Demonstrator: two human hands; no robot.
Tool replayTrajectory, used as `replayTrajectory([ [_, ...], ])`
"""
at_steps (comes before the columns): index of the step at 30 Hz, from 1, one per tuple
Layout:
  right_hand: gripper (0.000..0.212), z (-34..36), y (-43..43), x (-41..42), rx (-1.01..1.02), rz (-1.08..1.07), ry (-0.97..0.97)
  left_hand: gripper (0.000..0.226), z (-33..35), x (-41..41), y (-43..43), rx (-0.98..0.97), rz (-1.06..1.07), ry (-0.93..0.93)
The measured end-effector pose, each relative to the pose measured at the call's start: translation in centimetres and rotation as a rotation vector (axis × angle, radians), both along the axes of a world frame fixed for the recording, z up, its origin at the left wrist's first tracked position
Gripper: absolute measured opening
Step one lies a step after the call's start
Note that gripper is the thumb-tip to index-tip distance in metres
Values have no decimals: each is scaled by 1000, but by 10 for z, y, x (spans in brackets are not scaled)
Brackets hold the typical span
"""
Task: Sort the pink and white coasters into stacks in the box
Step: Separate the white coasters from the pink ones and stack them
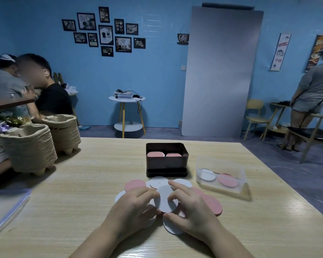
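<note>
Several pink and white round coasters lie in a loose pile on the wooden table in front of me. My left hand point(133, 205) and my right hand point(189, 207) both pinch one white coaster point(166, 198), tilted above the pile. A pink coaster point(134, 184) lies at the pile's left, another pink coaster point(213, 203) at its right. Just behind the pile stands the dark box point(167, 162), with two pink-topped stacks inside it side by side.
A clear plastic tray point(220, 166) to the right holds a white and a pink coaster. Stacked pulp cup carriers point(32, 148) stand at the left. A clear lid point(6, 207) lies at the table's left edge. People sit and stand in the background.
</note>
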State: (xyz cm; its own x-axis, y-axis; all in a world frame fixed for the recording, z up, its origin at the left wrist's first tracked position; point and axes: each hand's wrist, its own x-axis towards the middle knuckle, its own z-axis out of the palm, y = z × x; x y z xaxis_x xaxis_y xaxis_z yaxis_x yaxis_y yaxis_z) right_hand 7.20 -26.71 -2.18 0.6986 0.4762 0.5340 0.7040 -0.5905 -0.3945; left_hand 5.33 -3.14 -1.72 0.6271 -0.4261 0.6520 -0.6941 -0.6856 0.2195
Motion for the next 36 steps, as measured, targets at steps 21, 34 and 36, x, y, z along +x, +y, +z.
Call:
replayTrajectory([
  [21,36,15,17,13,-210,-75,-62,64,-11,18,55,197,335,311],
  [34,37,2,14,13,-165,-65,16,45,-14,15,52,115,293,289],
  [36,36,2,15,13,-154,-67,25,61,-14,17,52,119,336,351],
])
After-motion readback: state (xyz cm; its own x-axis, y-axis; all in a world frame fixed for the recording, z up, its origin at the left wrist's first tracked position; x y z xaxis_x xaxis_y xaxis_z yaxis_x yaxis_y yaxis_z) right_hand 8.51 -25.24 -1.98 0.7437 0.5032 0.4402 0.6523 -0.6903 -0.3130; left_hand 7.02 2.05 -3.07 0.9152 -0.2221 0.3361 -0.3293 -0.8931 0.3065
